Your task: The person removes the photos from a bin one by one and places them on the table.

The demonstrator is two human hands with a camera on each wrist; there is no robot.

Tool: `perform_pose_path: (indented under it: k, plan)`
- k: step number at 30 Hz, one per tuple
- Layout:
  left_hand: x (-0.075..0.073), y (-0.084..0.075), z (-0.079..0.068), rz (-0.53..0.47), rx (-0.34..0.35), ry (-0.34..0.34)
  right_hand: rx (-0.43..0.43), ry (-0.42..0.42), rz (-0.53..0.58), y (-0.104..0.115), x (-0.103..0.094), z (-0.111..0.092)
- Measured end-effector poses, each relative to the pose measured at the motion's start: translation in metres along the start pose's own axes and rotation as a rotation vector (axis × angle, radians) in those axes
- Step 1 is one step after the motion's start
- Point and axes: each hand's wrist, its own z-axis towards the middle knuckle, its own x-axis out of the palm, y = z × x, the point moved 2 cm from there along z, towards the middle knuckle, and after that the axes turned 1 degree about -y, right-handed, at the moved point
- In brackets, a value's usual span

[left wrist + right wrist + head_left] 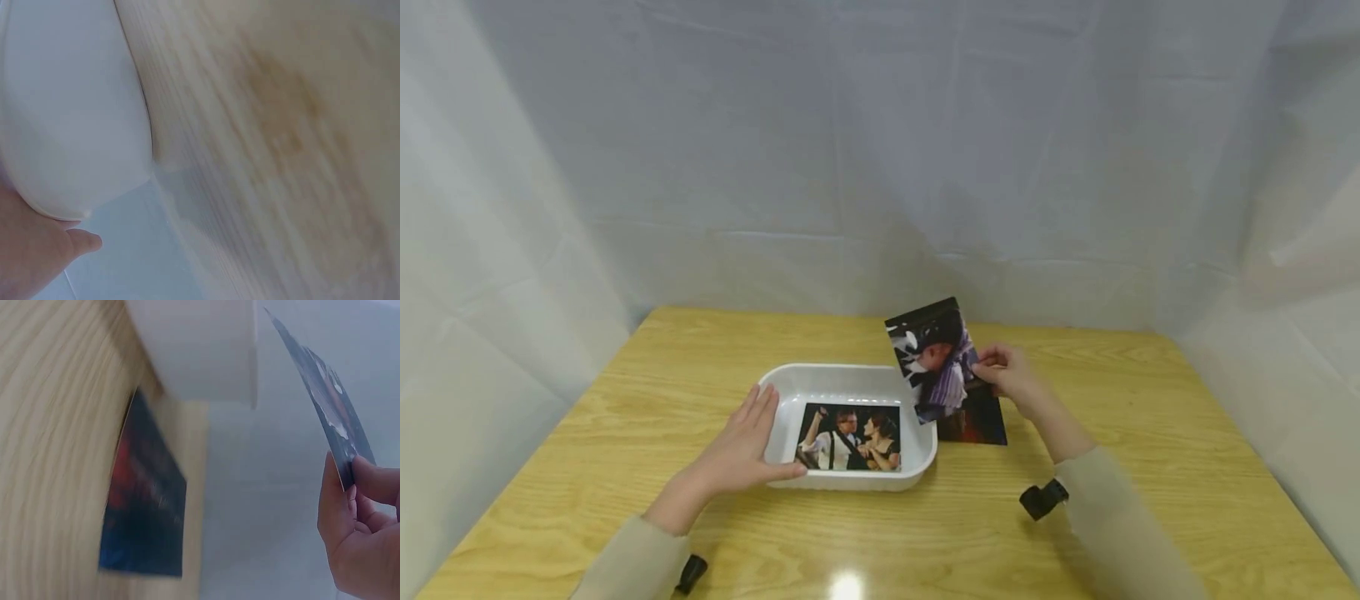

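A white plastic tray [850, 482] with raised sides stands on the table. My left hand [741, 446] rests on its left end, fingers extended at the rim and thumb stretched along the near edge. Inside the tray lies a photo [850, 437] of two people on a dark background. Between thumb and fingers, my right hand [1007, 375] pinches a second photo [936, 358] by its edge, a mostly dark print with white and purple areas. It is held tilted over the tray's right rim. Below that hand, a dark photo with red [144, 494] lies on the table, partly covered in the head view.
The wooden table [1112, 517] extends around the tray on all sides. White sheeting [880, 167] hangs behind the table and along both sides. Black straps [1043, 500] show near both sleeves.
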Motion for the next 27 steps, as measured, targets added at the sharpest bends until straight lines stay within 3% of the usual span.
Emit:
perform_pose_path:
  k: [14, 20, 27]
  plan:
    - [-0.001, -0.001, -0.002, 0.017, 0.001, -0.002, 0.141, -0.085, -0.064, -0.044, -0.093, -0.028]
    - [-0.001, 0.0, -0.004, 0.016, -0.007, 0.005, 0.182, -0.079, -0.174, -0.058, -0.115, -0.038]
    - [-0.001, 0.001, -0.004, 0.016, -0.004, 0.001, 0.211, -0.094, -0.266, -0.069, -0.126, -0.043]
